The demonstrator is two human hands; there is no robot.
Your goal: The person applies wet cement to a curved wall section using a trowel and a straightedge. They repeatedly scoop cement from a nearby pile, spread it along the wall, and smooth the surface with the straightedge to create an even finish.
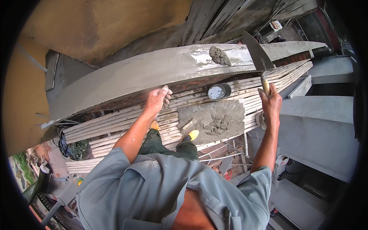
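Grey mortar shows in two places: a rough lump (219, 56) on the long curved ledge (126, 74) in the upper middle of the frame, and an uneven wet heap (217, 123) on a flat board (239, 109) lower down, right of centre. The trowel (260, 61) is to the right of the lump, its blade pointing toward the top of the frame and overlapping the ledge; whether it touches the surface I cannot tell. The right hand (272, 102) grasps it, fingers wrapped round the wooden handle. Left of centre, the left hand (156, 100) is by the ledge's lower edge, its fingers bent inward and smeared pale; whether they enclose anything I cannot tell.

For mortar on such a ledge, I would lay the blade nearly flat, leading edge slightly lifted, and draw the lump out in long strokes along the curve. Even pressure should serve better than force, since a steep blade would likely dig ridges. Around the lump the surface looks patchy and whitish, so coverage there probably deserves most care. Footing matters too: the yellow shoes (193, 134) are down among pale poles (126, 119), and the pail (218, 92) of whitish liquid sits close enough to be knocked.
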